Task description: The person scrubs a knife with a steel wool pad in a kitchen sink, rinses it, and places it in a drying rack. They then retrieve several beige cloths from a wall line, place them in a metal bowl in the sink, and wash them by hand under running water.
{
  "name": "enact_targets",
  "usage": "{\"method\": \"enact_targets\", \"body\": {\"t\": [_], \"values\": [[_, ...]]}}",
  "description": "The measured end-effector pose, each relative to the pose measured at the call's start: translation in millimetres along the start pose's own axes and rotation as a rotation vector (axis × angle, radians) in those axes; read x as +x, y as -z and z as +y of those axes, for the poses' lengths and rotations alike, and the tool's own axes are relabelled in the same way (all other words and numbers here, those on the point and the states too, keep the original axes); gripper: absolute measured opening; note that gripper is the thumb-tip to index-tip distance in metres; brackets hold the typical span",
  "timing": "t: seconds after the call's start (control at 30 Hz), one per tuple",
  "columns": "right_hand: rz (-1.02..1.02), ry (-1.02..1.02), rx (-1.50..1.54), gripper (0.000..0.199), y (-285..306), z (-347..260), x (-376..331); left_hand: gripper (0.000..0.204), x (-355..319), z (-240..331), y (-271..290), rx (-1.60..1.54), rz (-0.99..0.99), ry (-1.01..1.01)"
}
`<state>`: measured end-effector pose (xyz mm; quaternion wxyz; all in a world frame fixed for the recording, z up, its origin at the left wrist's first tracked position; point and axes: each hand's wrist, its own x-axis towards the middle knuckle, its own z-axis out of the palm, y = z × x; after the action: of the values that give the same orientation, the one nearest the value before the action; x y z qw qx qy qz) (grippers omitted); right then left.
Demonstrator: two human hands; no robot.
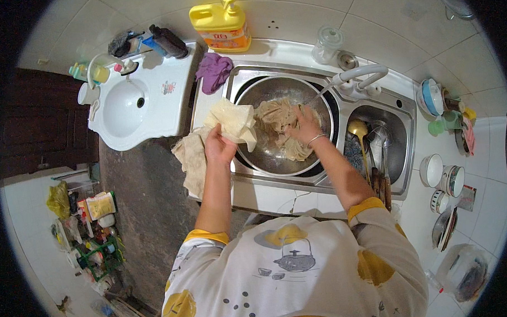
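In a round metal basin (pixel 260 158) set in the larger sink bowl lies a wet, crumpled brownish cloth (pixel 275 117). My right hand (pixel 307 128) reaches over the right part of it, fingers curled into its folds. A thin stream falls from the white faucet (pixel 362 73) near that hand. At the basin's left edge, my left hand (pixel 220 145) grips a pale cream cloth (pixel 235 123), bunched above the fingers. Beside my left wrist, a beige cloth (pixel 191 160) hangs over the counter's left edge. A purple cloth (pixel 213 70) lies behind it.
The smaller sink bowl (pixel 396 164) on the right holds a golden ladle (pixel 357 128) and other long-handled utensils. A yellow pump jug (pixel 221 28) and a glass jar (pixel 327 44) stand at the back. A white washbasin (pixel 118 118) is to the left; bowls (pixel 431 170) sit at the right.
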<state>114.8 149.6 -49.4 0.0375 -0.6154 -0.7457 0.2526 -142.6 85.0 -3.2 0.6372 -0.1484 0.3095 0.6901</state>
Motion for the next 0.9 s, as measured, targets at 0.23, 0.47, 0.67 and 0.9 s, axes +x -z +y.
{"method": "enact_targets", "body": {"t": [0.23, 0.47, 0.67, 0.9], "values": [[-0.185, 0.016, 0.191, 0.053, -30, 17, 25, 0.038, -4, -8, -6, 0.094, 0.010, -0.033], [-0.204, 0.150, 0.648, 0.042, 20, 26, 22, 0.038, -3, -4, 0, 0.030, -0.041, -0.040], [0.090, 0.233, 0.090, 0.040, 8, 48, 22, 0.037, 4, -15, -1, 0.033, -0.046, 0.005], [-0.260, 0.144, -0.275, 0.054, -25, 21, -20, 0.037, 32, -46, 17, 0.150, -0.043, 0.086]]}}
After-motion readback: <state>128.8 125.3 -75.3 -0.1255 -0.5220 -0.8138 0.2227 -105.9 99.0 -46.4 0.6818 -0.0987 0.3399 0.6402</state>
